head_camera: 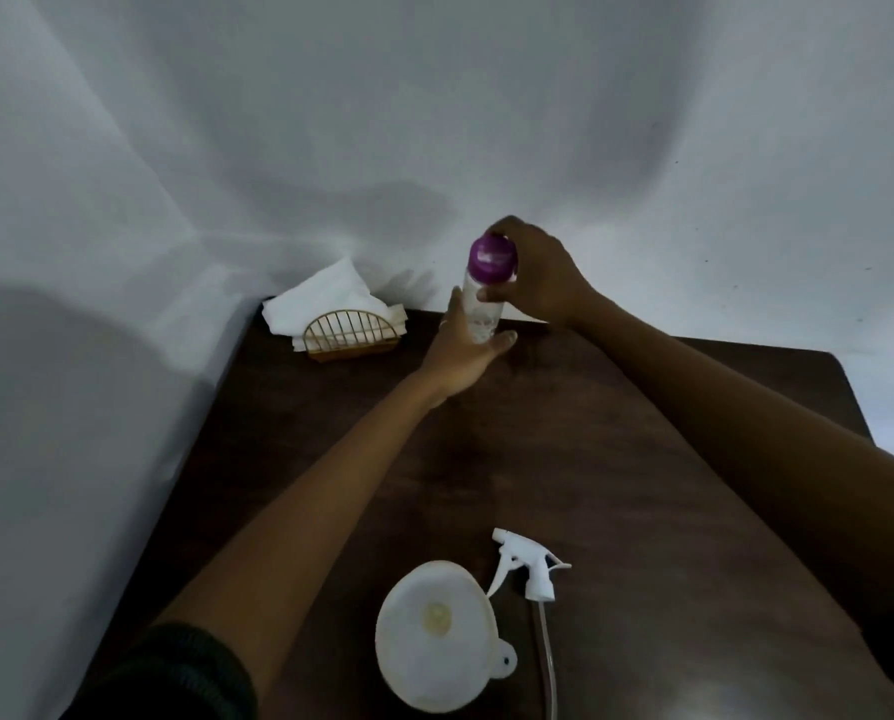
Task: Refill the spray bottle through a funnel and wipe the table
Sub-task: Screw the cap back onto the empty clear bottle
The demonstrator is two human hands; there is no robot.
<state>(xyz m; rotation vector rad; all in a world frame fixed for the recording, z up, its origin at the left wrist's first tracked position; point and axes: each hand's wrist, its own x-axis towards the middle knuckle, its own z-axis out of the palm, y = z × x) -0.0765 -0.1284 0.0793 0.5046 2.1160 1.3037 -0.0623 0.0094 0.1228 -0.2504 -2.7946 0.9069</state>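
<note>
Upright near the far edge of the dark wooden table (616,459), a clear plastic bottle (481,309) is gripped low on its body by the left hand (465,350), fingers curled round it, while the right hand (538,272) closes its fingers on the bottle's purple cap (491,254). Nearer the camera, a white plastic funnel (437,636) stands mouth-up, and just beside it lies a white trigger spray head (530,569). White napkins in a gold wire holder (348,330) sit in the far corner.
</note>
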